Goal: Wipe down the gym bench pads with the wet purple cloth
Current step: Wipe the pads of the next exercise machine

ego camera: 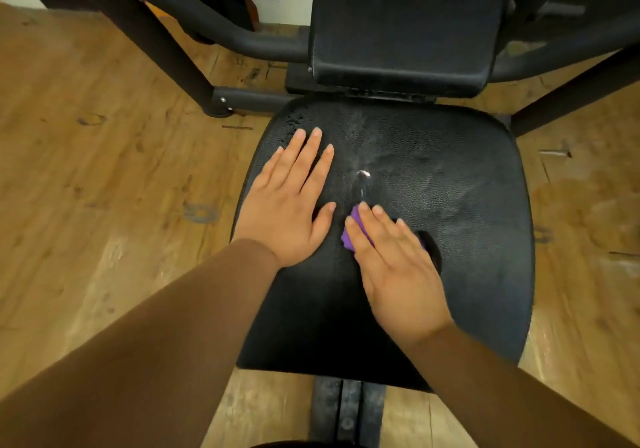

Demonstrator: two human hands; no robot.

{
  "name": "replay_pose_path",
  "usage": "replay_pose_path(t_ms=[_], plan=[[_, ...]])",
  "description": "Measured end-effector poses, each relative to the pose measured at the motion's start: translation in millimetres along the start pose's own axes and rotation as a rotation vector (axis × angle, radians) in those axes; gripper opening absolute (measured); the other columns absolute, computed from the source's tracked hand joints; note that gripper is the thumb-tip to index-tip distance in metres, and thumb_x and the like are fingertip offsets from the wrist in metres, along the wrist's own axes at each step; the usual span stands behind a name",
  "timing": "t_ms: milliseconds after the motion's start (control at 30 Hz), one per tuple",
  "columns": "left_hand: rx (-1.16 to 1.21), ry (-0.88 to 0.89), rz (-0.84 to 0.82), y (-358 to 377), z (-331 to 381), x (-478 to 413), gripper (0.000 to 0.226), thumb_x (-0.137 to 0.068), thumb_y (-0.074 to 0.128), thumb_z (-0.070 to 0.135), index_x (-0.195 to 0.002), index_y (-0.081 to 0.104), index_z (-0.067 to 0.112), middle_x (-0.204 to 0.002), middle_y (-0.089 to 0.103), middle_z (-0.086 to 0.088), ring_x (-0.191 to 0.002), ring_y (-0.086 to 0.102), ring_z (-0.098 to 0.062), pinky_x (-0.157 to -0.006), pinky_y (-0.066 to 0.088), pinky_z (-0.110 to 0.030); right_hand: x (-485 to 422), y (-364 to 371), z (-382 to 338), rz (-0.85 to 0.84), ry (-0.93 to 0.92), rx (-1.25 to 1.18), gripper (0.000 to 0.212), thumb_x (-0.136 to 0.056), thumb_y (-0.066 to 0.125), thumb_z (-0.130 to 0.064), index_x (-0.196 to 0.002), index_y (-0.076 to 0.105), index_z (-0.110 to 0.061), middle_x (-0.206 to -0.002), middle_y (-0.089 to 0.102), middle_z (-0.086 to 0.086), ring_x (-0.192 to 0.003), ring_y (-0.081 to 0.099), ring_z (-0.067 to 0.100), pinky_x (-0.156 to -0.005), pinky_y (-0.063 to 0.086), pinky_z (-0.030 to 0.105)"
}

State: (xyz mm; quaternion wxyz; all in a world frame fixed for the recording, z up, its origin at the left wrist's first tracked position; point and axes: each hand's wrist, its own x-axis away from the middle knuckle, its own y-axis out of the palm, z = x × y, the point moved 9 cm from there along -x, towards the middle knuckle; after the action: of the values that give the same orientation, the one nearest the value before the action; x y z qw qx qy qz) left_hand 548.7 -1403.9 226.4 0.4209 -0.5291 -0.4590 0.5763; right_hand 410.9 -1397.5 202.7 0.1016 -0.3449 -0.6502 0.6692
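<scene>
My left grip (287,202) rests flat and released, fingers straight, on the black seat pad (450,188). My right grip (398,267), fingers straight too, presses the purple cloth (347,240) onto the pad's middle.

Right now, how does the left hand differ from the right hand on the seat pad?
The left hand lies bare on the seat pad; the right hand presses the purple cloth down. The left hand's fingers are spread apart; the right hand's lie close together. The left hand is on the pad's left part; the right hand is nearer the middle. Both lie flat and straight.
</scene>
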Motion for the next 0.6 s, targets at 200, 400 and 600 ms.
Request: replay_pose_path(t_ms=[200, 400, 600], plan=[[0.014, -0.006, 0.031, -1, -1, -2, 0.068, -0.094, 0.036, 0.042, -0.152, 0.025, 0.008, -0.16, 0.018, -0.013, -0.149, 0.009, -0.026, -0.12, 0.005, -0.037, -29, -4, 3, -0.024, -0.058, 0.027, 0.056, -0.088, 0.045, -0.007, -0.144, 0.043, -0.01, -0.152, 0.038, 0.009, -0.141, 0.034, 0.024, -0.118, 0.022, 0.038], [0.012, -0.007, 0.024, 0, -2, -2, 0.068, -0.094, 0.037, 0.041, -0.152, 0.026, 0.008, -0.16, 0.018, -0.013, -0.149, 0.01, -0.026, -0.121, 0.007, -0.038, -54, -5, 14, -0.015, 0.063, -0.024, 0.055, -0.089, 0.039, -0.009, -0.144, 0.043, -0.01, -0.152, 0.038, 0.009, -0.141, 0.033, 0.023, -0.119, 0.015, 0.034], [-0.003, -0.001, 0.016, 0, -1, -4, 0.068, -0.093, 0.039, 0.041, -0.152, 0.027, 0.008, -0.16, 0.019, -0.014, -0.149, 0.011, -0.027, -0.121, 0.011, -0.041, -23, -3, 11, -0.095, -0.051, 0.018, 0.06, -0.088, 0.039, -0.006, -0.147, 0.033, -0.009, -0.155, 0.031, 0.01, -0.144, 0.027, 0.024, -0.12, 0.018, 0.039]])
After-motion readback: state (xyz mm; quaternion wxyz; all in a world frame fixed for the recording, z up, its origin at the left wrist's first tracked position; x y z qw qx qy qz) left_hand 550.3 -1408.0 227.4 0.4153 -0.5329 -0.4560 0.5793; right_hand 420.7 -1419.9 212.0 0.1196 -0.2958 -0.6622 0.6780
